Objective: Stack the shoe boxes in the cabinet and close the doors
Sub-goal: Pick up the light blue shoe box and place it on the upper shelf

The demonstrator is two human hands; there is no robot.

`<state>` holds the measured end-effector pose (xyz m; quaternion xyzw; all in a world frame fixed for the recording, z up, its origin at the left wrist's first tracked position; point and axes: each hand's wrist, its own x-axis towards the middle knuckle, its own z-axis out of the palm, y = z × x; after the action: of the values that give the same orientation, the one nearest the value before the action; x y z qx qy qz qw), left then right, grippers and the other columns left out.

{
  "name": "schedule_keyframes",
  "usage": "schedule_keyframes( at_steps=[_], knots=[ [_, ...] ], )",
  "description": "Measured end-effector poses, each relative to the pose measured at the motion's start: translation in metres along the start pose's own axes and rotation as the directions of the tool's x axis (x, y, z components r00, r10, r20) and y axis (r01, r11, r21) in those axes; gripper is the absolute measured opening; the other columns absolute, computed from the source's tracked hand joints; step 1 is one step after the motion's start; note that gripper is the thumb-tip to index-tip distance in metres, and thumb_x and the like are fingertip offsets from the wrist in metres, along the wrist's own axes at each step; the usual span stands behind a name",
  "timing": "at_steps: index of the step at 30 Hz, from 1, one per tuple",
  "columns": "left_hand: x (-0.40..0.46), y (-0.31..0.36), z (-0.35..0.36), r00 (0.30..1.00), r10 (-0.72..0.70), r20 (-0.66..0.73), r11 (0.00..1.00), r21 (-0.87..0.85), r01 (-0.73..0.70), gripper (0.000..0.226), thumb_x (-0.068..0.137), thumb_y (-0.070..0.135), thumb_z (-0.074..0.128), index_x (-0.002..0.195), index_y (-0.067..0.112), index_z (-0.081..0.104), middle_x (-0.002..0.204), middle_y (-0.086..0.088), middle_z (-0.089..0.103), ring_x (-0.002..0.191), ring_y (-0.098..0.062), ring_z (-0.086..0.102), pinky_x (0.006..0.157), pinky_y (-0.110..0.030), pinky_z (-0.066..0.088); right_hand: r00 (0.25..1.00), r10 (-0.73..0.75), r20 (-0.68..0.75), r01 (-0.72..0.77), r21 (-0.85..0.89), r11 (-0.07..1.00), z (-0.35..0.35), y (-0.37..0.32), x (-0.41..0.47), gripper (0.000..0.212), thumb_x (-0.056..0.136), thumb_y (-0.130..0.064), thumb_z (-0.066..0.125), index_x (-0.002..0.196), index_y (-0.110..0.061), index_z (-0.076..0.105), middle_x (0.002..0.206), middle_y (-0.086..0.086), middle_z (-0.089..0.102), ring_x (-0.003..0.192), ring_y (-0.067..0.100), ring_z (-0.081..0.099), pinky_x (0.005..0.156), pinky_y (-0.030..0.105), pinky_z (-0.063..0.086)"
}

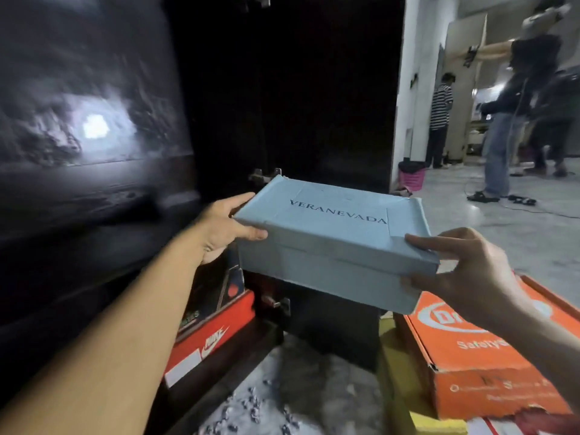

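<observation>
Gripping the pale blue shoe box (332, 243) at both ends, I have my left hand (226, 229) curled round its left end, thumb on the near side, while my right hand (461, 271) pinches the near right corner, thumb on the lid and fingers beneath. The box hangs in the air in front of the dark cabinet (282, 89), whose glossy door (88, 120) stands open at the left. Below it a red shoe box (207, 340) lies at the cabinet's foot, and an orange shoe box (477, 350) sits under my right wrist.
</observation>
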<state>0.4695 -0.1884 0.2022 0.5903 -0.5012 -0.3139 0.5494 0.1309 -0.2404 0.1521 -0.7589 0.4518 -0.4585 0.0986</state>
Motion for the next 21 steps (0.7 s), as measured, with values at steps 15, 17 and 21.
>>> schedule_keyframes(
  at_steps=[15, 17, 21],
  knots=[
    [0.092, -0.037, -0.112, 0.788, 0.059, -0.612, 0.996, 0.085, -0.008, 0.061, 0.08, 0.0, 0.074, 0.135, 0.016, 0.056, 0.139, -0.009, 0.053, 0.121, -0.015, 0.049, 0.095, -0.023, 0.038, 0.994, -0.108, 0.027, 0.102, 0.18, 0.978, 0.168, -0.104, 0.086, 0.056, 0.071, -0.022, 0.084, 0.124, -0.018, 0.066, 0.11, 0.002, 0.046, 0.103, 0.024, 0.057, 0.095, 0.033, 0.049],
    [0.101, -0.049, -0.112, 0.72, 0.07, -0.69, 0.991, 0.129, 0.028, 0.065, 0.08, 0.007, 0.077, 0.139, 0.017, 0.052, 0.138, -0.006, 0.051, 0.123, -0.016, 0.05, 0.096, -0.022, 0.039, 0.991, -0.131, 0.037, 0.123, 0.173, 0.977, 0.187, -0.115, 0.095, 0.056, 0.075, -0.025, 0.081, 0.128, -0.022, 0.063, 0.115, 0.003, 0.047, 0.106, 0.024, 0.055, 0.094, 0.032, 0.048],
    [0.116, -0.062, -0.106, 0.665, 0.106, -0.74, 0.98, 0.192, 0.057, 0.056, 0.087, 0.019, 0.071, 0.139, 0.02, 0.052, 0.142, -0.005, 0.051, 0.127, -0.022, 0.051, 0.105, -0.029, 0.041, 0.968, -0.22, 0.121, 0.151, 0.421, 0.894, 0.219, -0.13, 0.121, 0.051, 0.084, -0.027, 0.073, 0.132, -0.023, 0.059, 0.112, 0.0, 0.056, 0.099, 0.013, 0.061, 0.091, 0.031, 0.053]
  ],
)
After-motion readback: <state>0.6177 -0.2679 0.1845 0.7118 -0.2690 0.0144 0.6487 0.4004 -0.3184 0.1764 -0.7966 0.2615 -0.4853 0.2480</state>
